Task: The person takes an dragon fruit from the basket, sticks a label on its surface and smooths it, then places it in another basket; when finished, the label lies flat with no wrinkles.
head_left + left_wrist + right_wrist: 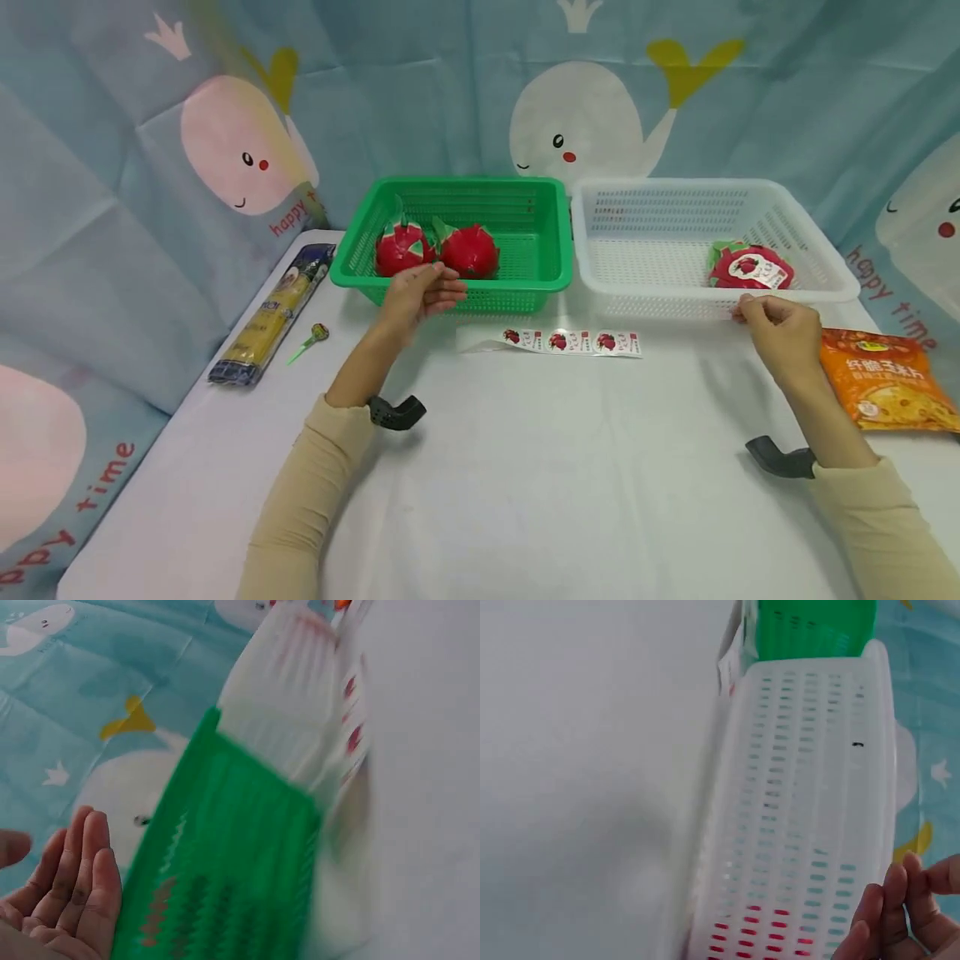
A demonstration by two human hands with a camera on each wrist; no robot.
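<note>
Two red dragon fruits point(469, 252) with green leaf tips sit in the green basket point(551, 283). My left hand point(422, 293) hovers at this basket's front rim, fingers extended and holding nothing; in the left wrist view the basket wall is right beside the fingers. Inside the white basket point(652, 293) lies another dragon fruit point(750, 267), bearing a white label. By that basket's front right rim is my right hand point(783, 329), its fingers loosely bent with nothing between them. A strip of dragon fruit stickers point(570, 342) lies on the table before the baskets.
On the left are a long yellow and dark blue packet point(273, 312) and a lollipop point(318, 332) with a green stick. An orange snack bag point(888, 379) lies at the right. Behind the baskets hangs a blue curtain point(420, 108) printed with whales.
</note>
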